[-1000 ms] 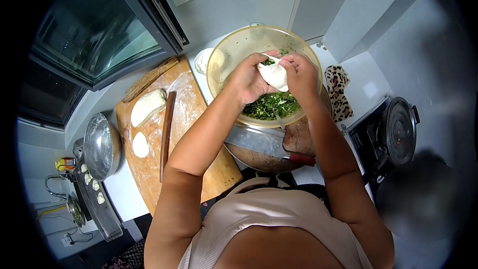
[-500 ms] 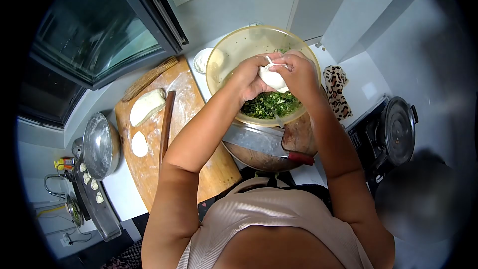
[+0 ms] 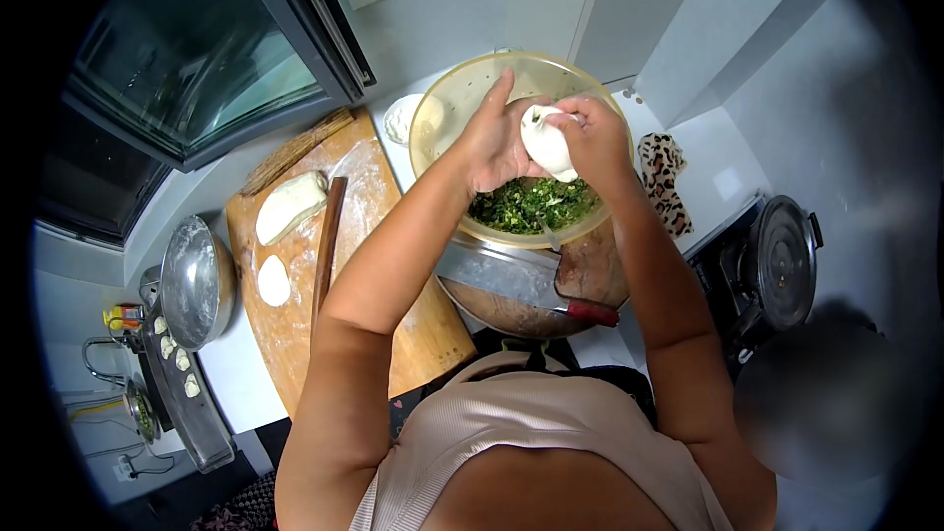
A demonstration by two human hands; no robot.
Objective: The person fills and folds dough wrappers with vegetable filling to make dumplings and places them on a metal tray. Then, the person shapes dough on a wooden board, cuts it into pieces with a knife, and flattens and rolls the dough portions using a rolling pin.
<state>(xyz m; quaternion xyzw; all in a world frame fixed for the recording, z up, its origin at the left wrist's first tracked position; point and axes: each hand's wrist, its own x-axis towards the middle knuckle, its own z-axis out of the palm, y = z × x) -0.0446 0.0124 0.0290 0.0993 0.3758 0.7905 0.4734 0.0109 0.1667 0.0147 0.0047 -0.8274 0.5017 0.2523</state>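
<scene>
Over the large translucent bowl (image 3: pixel 433 128), my right hand (image 3: pixel 596 143) pinches the gathered top of a white filled dough bun (image 3: pixel 549 146). A speck of green shows at the bun's top. My left hand (image 3: pixel 499 143) is open beside the bun, thumb raised and palm up; its fingers lie partly behind the dough. Chopped green filling (image 3: pixel 531 206) lies in the bowl below both hands, with a utensil handle (image 3: pixel 553 236) sticking out of it.
On the wooden board (image 3: pixel 418 354) at left are a dough piece (image 3: pixel 291 206), a flat dough round (image 3: pixel 274 281) and a rolling pin (image 3: pixel 328 246). A cleaver (image 3: pixel 501 275) lies before the bowl. A metal bowl (image 3: pixel 197 280), a tray (image 3: pixel 202 433) and a lidded pan (image 3: pixel 787 261) stand around.
My left hand has opened away from the bun, its thumb lifting off the dough. My right hand still pinches the top, and the bun has tilted more upright.
</scene>
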